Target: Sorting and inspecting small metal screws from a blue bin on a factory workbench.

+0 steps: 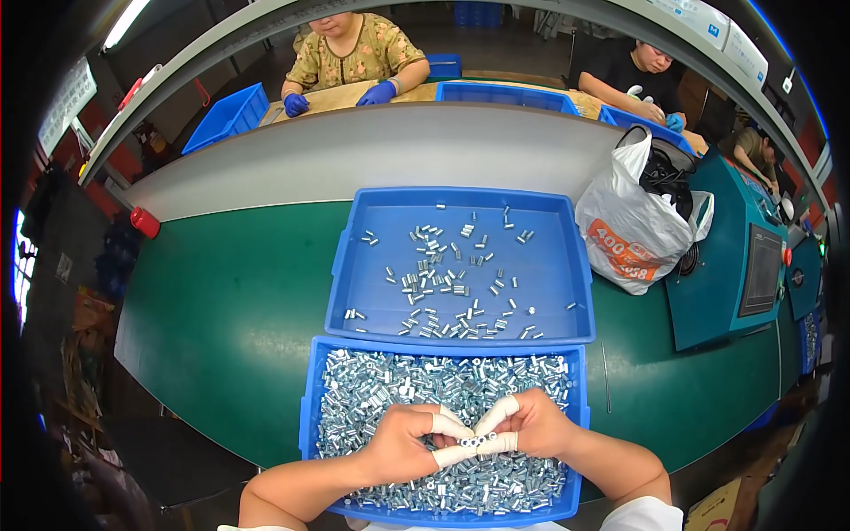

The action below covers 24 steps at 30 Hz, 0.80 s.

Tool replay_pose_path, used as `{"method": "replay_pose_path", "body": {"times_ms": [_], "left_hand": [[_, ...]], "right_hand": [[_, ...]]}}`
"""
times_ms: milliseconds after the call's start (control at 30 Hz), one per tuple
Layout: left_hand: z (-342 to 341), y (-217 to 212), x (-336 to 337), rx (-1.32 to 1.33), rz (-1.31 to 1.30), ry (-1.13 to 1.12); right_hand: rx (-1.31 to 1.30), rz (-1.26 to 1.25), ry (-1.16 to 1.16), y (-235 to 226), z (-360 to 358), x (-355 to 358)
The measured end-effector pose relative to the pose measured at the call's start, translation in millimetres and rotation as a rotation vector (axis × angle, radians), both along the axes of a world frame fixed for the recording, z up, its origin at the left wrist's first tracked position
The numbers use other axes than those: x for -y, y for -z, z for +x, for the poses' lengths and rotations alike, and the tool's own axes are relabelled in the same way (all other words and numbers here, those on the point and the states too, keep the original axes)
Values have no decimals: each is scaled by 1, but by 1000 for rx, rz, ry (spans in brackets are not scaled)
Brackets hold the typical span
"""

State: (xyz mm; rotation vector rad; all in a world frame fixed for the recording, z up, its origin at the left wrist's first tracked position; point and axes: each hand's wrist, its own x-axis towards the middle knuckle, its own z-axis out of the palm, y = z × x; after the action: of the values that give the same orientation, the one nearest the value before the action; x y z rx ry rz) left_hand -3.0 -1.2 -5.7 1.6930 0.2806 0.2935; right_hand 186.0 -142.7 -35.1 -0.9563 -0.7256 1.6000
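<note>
My left hand (401,442) and my right hand (542,427) meet over the near blue tray (307,416), which is filled with silver metal sleeves (372,380). White covers sit on the thumbs and fingers that show. Between the fingertips of both hands is a short row of metal sleeves (478,441), their round holes turned toward me. Both hands are closed on this row in a pinch. Some of the sleeves are hidden behind the fingers. Just beyond, a second blue tray (363,283) has loose sleeves scattered over its bottom.
A white plastic bag (624,217) with black cables stands right of the far tray, beside a teal machine (722,257) with a screen. A thin rod (606,376) lies on the green table (230,301). Behind the grey partition (372,146), people work beside blue bins (226,117).
</note>
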Motion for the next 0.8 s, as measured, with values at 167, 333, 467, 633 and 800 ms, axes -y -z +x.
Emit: {"method": "replay_pose_path", "body": {"times_ms": [167, 333, 467, 633, 800], "left_hand": [[0, -6, 4, -50, 39, -27], [3, -14, 7, -114, 20, -59], [5, -16, 8, -131, 23, -62], [4, -8, 8, -83, -23, -89], [1, -4, 8, -76, -21, -80]], "right_hand": [[29, -2, 14, -3, 2, -1], [1, 16, 31, -2, 3, -3], [-1, 20, 36, -1, 4, -3], [15, -4, 2, -2, 6, -3], [20, -2, -5, -2, 3, -2]]}}
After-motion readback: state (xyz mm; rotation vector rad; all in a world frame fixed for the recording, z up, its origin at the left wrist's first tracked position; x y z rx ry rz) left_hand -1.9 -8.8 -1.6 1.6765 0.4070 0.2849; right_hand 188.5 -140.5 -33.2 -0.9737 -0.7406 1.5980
